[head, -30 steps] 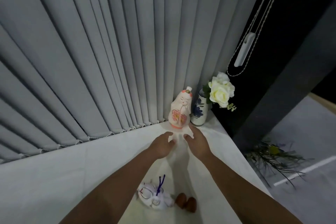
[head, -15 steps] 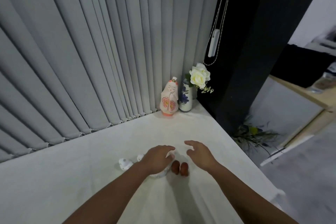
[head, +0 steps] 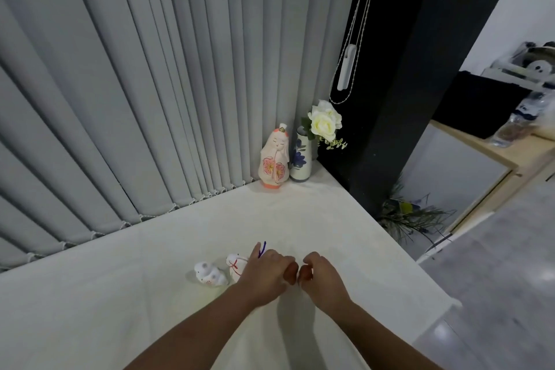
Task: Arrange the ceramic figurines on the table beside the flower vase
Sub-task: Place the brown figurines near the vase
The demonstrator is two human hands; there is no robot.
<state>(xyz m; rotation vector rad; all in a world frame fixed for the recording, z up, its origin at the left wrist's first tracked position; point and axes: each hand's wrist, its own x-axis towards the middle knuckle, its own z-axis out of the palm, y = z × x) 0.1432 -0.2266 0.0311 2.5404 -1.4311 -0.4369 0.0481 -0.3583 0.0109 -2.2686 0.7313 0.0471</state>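
Observation:
A pink-and-white doll figurine (head: 274, 159) stands upright in the table's far corner, touching the blue-flowered vase (head: 301, 161) that holds a white rose (head: 324, 122). Near the front, my left hand (head: 265, 275) curls around a small brown figurine (head: 290, 273). My right hand (head: 322, 281) curls around a second brown figurine (head: 304, 276) right beside it. Behind my left hand sits a white figurine with red string and a purple cord (head: 235, 264), partly hidden. A small white figurine (head: 208, 276) lies to its left.
The white table (head: 120, 294) runs along grey vertical blinds (head: 150, 84). A black pillar (head: 390, 99) with hanging blind cords stands past the far right corner. The table's right edge drops to a grey floor, where a dark plant (head: 411, 216) lies.
Both hands drew back from the doll by the vase to the front of the table. They have closed on the two brown figurines. The view has widened to the right.

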